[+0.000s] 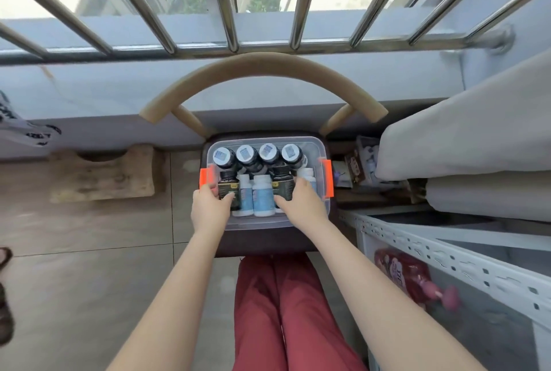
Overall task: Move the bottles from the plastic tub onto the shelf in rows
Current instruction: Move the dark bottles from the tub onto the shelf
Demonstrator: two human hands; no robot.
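Note:
A clear plastic tub with orange side clips sits on a dark chair seat in front of me. Several dark upright bottles line its far side. Nearer lie dark green-labelled bottles and white bottles with blue labels. My left hand reaches into the tub's left side, its thumb and fingers around the left dark bottle. My right hand reaches in at the right, fingers curled over the right dark bottle. The white metal shelf stands to my right.
The chair's curved tan backrest arches behind the tub, below a barred window. Folded grey bedding lies on the shelf's far part. A red pouch sits on a lower shelf level. Tiled floor lies to the left, with a wooden stool.

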